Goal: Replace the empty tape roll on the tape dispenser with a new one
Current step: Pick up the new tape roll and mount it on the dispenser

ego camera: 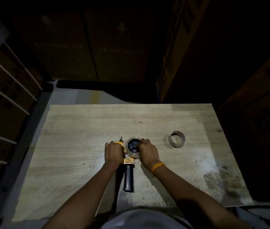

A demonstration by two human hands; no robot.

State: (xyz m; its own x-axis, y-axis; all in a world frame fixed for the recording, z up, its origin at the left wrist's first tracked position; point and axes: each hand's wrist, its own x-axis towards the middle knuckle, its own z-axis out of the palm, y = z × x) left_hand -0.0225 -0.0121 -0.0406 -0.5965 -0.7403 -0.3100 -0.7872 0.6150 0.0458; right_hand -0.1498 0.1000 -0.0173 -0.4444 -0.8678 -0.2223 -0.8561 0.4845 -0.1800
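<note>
Head view, looking down on a pale wood-grain table (pixel 84 129) in a dim room. Near the table's middle, a yellow tape dispenser (pixel 128 160) lying flat, black handle (pixel 129 179) pointing toward the person, toothed blade end pointing away. On the dispenser's black hub, a clear tape roll (pixel 133 147), seated around the spoked wheel.

Left hand (pixel 113 152) closed over the dispenser's yellow front end, just left of the roll, pressing it to the table. Right hand (pixel 148 152) curled against the roll's right edge, fingertips (pixel 141 141) touching the rim and the hub; whether pinching or only pushing cannot be told. Orange band (pixel 157 166) around the right wrist.

To the right, well apart from the hands, an empty brown cardboard tape core (pixel 177 140) standing tilted on the table. Beyond the far edge, dark cardboard boxes (pixel 263 113). At the bottom edge, a grey shirt (pixel 144 219).
</note>
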